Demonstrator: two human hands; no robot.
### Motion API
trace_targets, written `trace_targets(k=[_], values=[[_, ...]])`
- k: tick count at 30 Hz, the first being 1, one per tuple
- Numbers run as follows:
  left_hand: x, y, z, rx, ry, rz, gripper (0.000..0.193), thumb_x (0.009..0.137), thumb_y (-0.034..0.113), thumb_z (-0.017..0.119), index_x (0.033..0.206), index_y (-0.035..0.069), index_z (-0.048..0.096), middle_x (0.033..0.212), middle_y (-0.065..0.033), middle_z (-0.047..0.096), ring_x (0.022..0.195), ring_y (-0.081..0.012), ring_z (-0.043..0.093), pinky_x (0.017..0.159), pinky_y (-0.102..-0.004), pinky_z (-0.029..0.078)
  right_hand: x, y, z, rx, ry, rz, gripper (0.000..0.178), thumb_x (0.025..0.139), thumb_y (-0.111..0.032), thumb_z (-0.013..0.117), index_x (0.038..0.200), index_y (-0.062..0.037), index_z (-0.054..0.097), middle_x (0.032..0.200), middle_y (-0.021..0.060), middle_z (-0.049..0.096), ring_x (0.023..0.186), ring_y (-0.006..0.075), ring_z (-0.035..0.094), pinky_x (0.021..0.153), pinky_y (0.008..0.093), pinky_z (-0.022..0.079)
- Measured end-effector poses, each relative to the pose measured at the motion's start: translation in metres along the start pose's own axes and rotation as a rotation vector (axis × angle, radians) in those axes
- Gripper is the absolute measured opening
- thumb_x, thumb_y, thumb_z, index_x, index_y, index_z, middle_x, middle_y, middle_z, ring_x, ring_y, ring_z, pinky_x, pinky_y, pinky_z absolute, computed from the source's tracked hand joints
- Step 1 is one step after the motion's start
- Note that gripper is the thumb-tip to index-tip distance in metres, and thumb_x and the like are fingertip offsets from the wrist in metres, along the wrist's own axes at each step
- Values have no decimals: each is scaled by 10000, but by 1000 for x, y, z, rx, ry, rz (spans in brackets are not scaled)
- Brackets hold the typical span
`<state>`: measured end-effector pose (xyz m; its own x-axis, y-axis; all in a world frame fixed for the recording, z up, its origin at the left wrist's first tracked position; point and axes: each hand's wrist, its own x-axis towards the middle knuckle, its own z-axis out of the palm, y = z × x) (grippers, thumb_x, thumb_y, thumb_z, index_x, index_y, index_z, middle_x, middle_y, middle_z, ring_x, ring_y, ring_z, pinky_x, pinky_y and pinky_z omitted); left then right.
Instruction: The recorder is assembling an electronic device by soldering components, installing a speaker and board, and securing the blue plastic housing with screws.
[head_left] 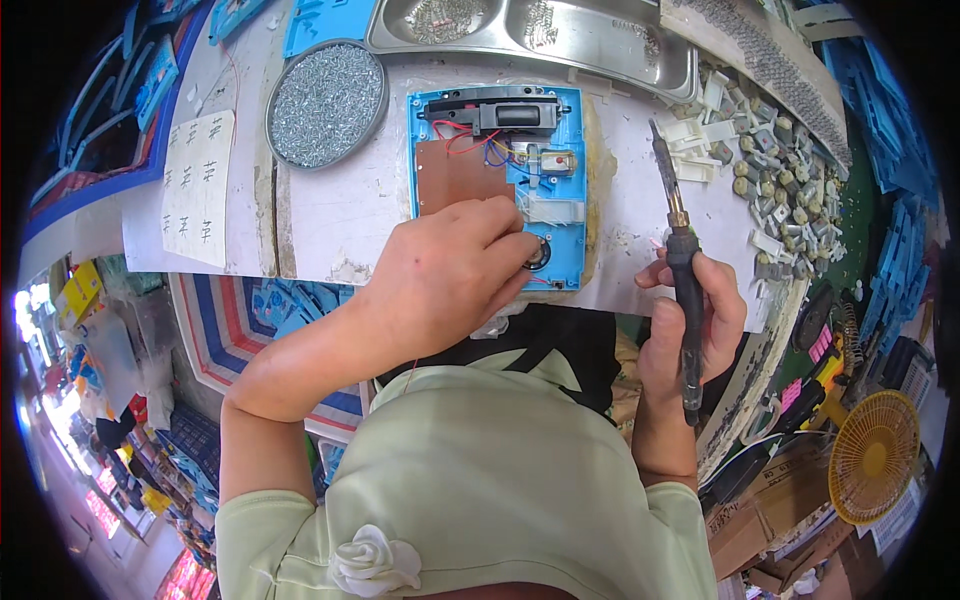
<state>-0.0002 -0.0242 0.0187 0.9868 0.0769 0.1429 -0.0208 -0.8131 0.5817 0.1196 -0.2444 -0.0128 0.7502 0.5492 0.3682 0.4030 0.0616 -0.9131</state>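
Note:
In front of me on the table lies a blue plastic casing, its inside facing up. It holds a brown circuit board, a black long housing, red and blue wires and a small motor. My left hand rests over the lower part of the casing. Its fingers are bent together by the board's edge and a round black part; their tips are partly hidden. My right hand, right of the casing, grips a soldering iron by its black handle, tip pointing away from me.
A round dish of small screws stands left of the casing. Behind is a metal tray with small parts. Many small motors are piled at the right. A paper sheet lies left, and a yellow fan stands at lower right.

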Motion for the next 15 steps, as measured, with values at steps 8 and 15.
trace_targets(k=[8,15], values=[[26,-30,2,37,114,237,275,755,31,807,995,82,682,995,-65,644,826,-328,622,706,-413,515,3,-1,-1,-16,7,-6,483,1005,-276,681,1367,-5,510,1041,173,618,890,260,672,799,412,584],[28,-41,9,-287,177,105,179,779,4,777,930,47,692,867,-76,663,775,-311,623,718,-405,498,5,0,-3,-56,44,6,490,1010,-308,674,1364,-6,519,1004,170,640,857,249,669,798,396,568]])
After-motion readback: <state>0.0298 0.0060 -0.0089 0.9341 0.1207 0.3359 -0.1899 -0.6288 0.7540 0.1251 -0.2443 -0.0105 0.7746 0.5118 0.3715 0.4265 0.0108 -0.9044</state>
